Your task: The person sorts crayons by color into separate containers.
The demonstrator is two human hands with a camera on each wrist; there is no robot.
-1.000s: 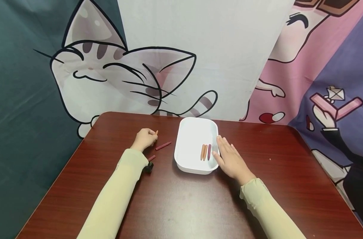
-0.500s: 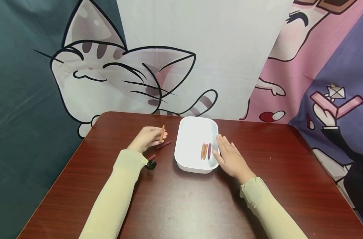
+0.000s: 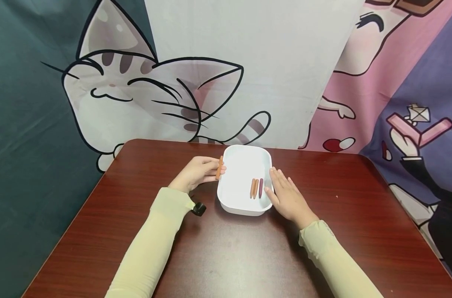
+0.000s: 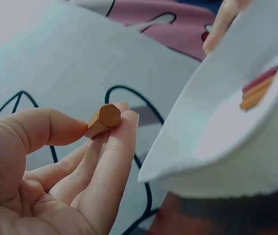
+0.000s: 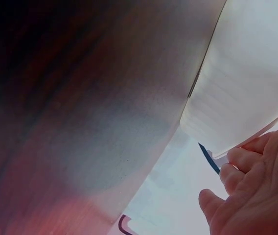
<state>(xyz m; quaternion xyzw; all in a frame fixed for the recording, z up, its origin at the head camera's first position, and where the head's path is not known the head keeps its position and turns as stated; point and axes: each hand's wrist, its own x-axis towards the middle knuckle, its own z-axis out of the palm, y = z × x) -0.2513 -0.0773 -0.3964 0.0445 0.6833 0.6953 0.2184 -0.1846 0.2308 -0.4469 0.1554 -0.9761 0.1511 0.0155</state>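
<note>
My left hand [image 3: 199,170] pinches an orange-brown crayon [image 3: 219,167] between thumb and fingers at the left rim of a white tray [image 3: 235,200]. The left wrist view shows the crayon's flat six-sided end [image 4: 109,115] pointing toward the camera, the tray wall [image 4: 227,171] close to its right. Inside the tray, at the right, two orange-brown crayons [image 3: 254,188] lie side by side with a purple crayon [image 3: 261,188] beside them. Straight fingers of my right hand [image 3: 289,200] rest along the tray's right rim. The dark red crayons on the table are hidden behind my left hand and forearm.
The tray stands on a reddish-brown wooden table [image 3: 218,256], near its far edge. A cloth backdrop [image 3: 285,62] with cartoon animals hangs right behind that edge. A small black device [image 3: 198,209] sits at my left wrist.
My left hand has lifted the orange-brown crayon from the table and moved right with it to the tray's rim. The dark red crayons have gone out of sight. My right hand stays put.
</note>
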